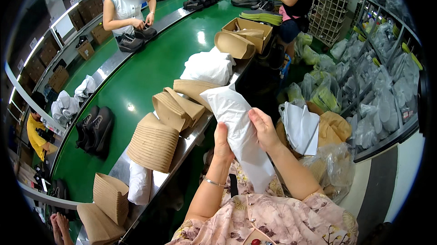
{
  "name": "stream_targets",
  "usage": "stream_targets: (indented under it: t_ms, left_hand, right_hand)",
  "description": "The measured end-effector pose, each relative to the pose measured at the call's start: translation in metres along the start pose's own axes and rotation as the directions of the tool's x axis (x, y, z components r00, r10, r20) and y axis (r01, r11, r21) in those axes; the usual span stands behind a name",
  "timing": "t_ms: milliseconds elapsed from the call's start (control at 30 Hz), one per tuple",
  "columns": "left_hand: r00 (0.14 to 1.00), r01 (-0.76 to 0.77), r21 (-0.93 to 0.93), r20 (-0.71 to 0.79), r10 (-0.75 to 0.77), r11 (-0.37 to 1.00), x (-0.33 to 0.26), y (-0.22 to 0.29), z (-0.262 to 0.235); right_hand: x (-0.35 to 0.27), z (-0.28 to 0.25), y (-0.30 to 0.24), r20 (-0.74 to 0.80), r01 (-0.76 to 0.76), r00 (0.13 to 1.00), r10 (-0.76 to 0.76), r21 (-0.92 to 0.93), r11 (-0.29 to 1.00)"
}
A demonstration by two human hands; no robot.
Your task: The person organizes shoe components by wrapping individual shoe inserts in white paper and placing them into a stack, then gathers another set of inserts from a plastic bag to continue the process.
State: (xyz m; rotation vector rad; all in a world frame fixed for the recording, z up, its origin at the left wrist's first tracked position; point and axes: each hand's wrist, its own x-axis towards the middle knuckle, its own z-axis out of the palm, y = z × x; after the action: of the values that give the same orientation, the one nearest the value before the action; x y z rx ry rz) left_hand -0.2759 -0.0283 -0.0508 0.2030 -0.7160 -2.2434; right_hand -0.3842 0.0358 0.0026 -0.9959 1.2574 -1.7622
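Between the person's chest and the steel edge of the counter (182, 147), both hands hold 1 sheet of white tissue paper (236, 126) up in the air, clear of the green belt. The left hand (223, 142) grips the sheet's lower left edge, its fingers curled behind the paper and pinching it; the right hand (264, 129) clamps the right edge with the thumb on the front face and the other fingers hidden behind, so how far they spread I cannot tell. The sheet looks loosely creased along its length, probably mid-fold, though the fisheye bend makes the crease hard to read. To fold it well, I judge the 2 hands should keep the edges level and the paper taut, so the crease runs straight and the thin sheet does not tear. A stack of tan cardboard inserts (154, 142) lies just beside on the counter, a pile of loose white sheets (301, 127) sits near the right elbow, and 1 pair of dark shoes (96, 129) rests on the belt well apart.
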Motion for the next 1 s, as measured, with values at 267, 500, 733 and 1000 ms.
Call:
stream_targets:
  t_ms: [267,500,733,1000]
  left_hand:
    - [0.997,0.064,-0.086,0.047,-0.06,0.994,-0.014,0.023,0.03]
    - [0.997,0.026,-0.078,-0.076,-0.032,0.997,-0.017,0.012,0.035]
    - [0.998,-0.011,0.216,0.07,-0.004,0.976,-0.018,0.015,0.035]
    - [0.999,-0.034,0.246,-0.001,0.036,0.969,-0.024,0.03,0.031]
  right_hand:
    - [-0.001,0.008,0.0,-0.189,-0.02,0.979,0.076,0.279,0.96]
    - [-0.006,0.01,0.011,-0.233,0.094,0.969,-0.079,0.054,0.994]
    - [-0.004,-0.001,0.016,-0.119,0.009,0.993,0.029,0.305,0.952]
    - [-0.013,-0.028,-0.022,0.353,-0.311,0.917,0.184,0.347,0.885]
